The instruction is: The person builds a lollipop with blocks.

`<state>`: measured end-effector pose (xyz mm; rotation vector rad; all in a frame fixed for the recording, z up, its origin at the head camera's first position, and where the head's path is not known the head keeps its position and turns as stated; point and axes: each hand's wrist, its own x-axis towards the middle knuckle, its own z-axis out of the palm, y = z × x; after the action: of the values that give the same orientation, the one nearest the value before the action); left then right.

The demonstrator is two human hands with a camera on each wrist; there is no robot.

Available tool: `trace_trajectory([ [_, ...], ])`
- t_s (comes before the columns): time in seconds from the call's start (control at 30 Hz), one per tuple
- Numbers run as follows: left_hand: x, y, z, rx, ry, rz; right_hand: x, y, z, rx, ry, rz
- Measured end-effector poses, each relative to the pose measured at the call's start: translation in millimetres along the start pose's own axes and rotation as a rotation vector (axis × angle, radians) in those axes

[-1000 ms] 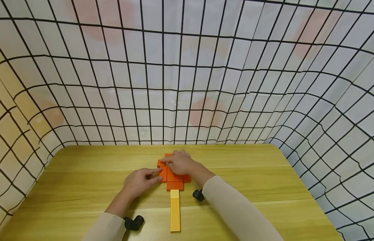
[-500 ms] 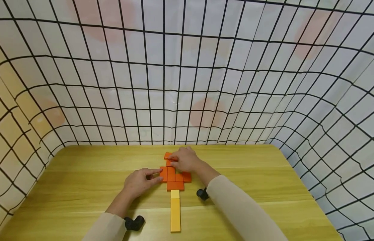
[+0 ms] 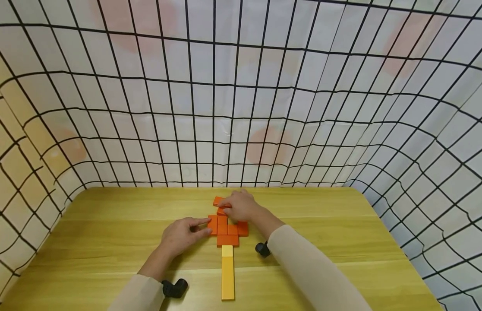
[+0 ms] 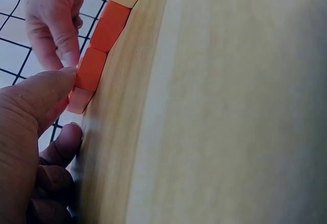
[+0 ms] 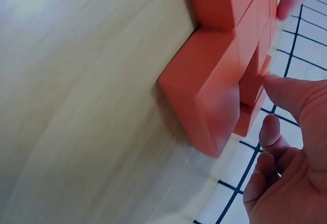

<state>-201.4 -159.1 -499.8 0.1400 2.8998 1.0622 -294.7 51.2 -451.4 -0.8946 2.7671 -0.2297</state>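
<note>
Several orange blocks [image 3: 227, 240] lie flat together on the table, with a yellow strip [image 3: 228, 278] and a pale yellow block [image 3: 227, 251] in line below them. My left hand [image 3: 181, 236] rests its thumb and forefinger against the leftmost orange block [image 3: 212, 225], also seen in the left wrist view. At the far end my right hand [image 3: 241, 206] pinches a small orange block [image 3: 221, 211], partly hidden by the fingers. Beyond it lies a slightly tilted orange block [image 3: 217, 201]. In the right wrist view the right thumb [image 5: 288, 91] touches an orange block's edge.
Black wire mesh [image 3: 241, 116] in front of a pale sheet rises behind and at both sides of the wooden table [image 3: 322, 224]. A black wrist camera [image 3: 174, 288] sits on the left wrist, another [image 3: 262, 249] on the right.
My right hand has drawn back to the right, and the small orange block has moved right with it. The left hand stays at the leftmost block.
</note>
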Motion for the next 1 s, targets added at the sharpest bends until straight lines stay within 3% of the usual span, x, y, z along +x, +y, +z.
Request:
trace_trajectory([
  [0.23,-0.4,-0.3,0.7,0.013,-0.002,-0.010,-3.1,11.6,1.0,0.071,0.024,0.031],
  [0.53,-0.2,0.0,0.9,0.001,0.001,-0.008,-2.4,22.3,5.8,0.131,0.075,0.155],
  [0.77,0.0,0.3,-0.2,0.006,0.006,-0.006,-4.8,28.1,9.1,0.275,0.054,0.225],
  [1.0,-0.3,0.5,0.0,-0.005,0.002,-0.005,-11.6,42.6,11.8,0.494,0.006,0.168],
])
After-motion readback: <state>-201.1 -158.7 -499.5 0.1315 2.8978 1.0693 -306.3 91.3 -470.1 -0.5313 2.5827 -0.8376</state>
